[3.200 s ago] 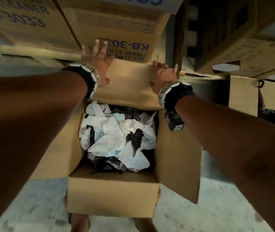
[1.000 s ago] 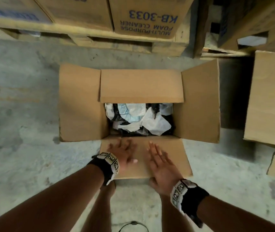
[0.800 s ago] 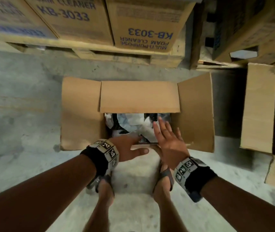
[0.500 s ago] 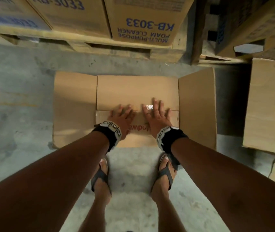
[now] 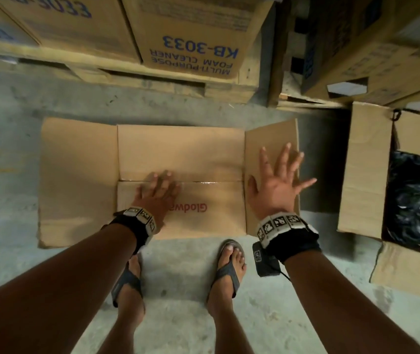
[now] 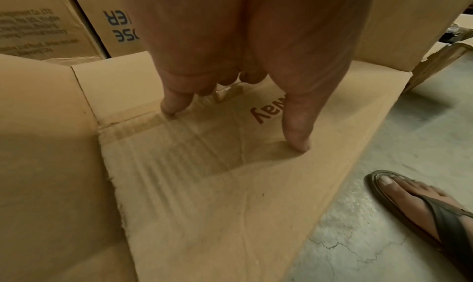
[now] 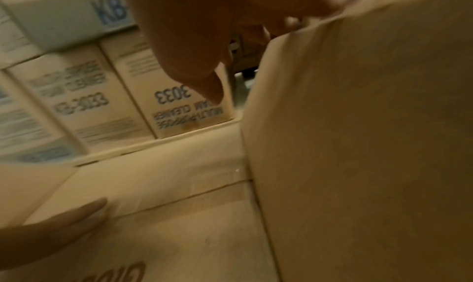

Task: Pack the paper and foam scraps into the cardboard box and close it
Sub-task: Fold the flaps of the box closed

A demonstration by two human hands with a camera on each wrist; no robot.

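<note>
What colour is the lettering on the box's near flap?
Red, on the near flap; clearest in the head view.

left hand (image 5: 156, 191): flat, palm down, arm extended | right hand (image 5: 277, 183): fingers (image 5: 284, 154) splayed, raised

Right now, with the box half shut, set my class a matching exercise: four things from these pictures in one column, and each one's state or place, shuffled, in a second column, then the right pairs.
Things
1. left hand
2. right hand
3. left side flap
4. open box with black plastic

States or places
A. fingers spread at the right side flap
B. on the floor, right of the task box
C. presses flat where the two folded flaps meet
D. lies spread outward, not yet folded

Pairs: 1-C, 2-A, 3-D, 4-B
</note>
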